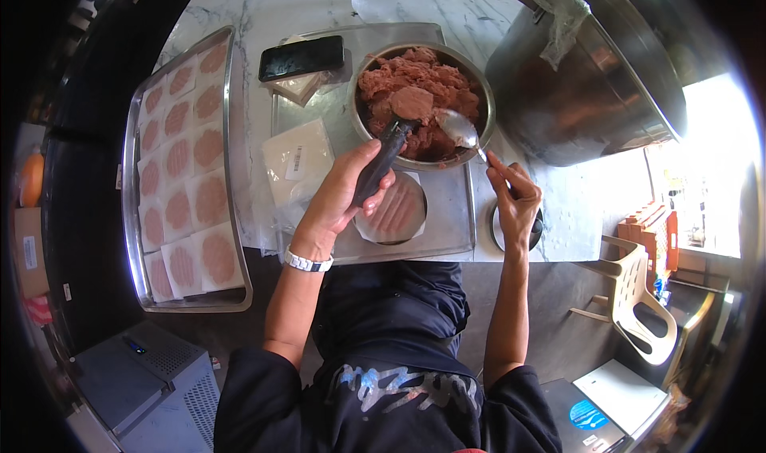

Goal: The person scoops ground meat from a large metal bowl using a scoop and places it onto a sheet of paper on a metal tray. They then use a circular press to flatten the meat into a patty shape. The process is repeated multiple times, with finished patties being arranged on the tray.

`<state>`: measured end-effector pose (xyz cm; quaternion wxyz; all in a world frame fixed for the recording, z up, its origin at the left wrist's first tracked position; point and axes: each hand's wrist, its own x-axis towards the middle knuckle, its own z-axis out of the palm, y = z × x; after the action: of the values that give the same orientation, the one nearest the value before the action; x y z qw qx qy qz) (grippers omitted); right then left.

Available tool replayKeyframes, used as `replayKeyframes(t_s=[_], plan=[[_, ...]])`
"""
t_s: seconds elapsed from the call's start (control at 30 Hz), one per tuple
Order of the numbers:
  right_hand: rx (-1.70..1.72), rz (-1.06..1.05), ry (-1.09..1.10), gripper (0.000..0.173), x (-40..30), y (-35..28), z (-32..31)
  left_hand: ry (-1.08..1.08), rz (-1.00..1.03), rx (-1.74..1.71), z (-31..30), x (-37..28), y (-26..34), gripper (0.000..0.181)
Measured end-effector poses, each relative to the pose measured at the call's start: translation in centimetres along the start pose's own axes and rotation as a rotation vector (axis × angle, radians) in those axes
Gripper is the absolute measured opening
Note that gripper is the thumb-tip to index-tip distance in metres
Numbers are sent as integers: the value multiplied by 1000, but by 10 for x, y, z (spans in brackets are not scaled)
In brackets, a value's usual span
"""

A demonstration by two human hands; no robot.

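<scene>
My left hand is closed around the black handle of a scoop, whose head holds a rounded portion of ground meat over a steel bowl. Between the fingers of my right hand is a metal spoon, its bowl beside the scoop at the meat. More ground meat heaps inside the steel bowl. Just below, on a metal tray, lies a ridged round patty press piece with white paper under it; my left hand partly covers it.
At the left, a long metal tray holds several flat patties on paper squares. A phone rests on wrapped paper, with another packet of paper squares below. A large steel pot stands right; a black round piece lies by my right wrist.
</scene>
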<state>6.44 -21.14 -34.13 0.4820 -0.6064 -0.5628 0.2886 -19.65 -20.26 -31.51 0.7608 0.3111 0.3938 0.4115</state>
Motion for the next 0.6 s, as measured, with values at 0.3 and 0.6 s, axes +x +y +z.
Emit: replayKeyframes(t_s=[0.3,0.6], plan=[[-51,-93,-29,31,18,-22,28,18,81,187,5,-5,-4,34],[-165,16,-58,24,14,-24,18,37,166,191,5,-2,5,50]])
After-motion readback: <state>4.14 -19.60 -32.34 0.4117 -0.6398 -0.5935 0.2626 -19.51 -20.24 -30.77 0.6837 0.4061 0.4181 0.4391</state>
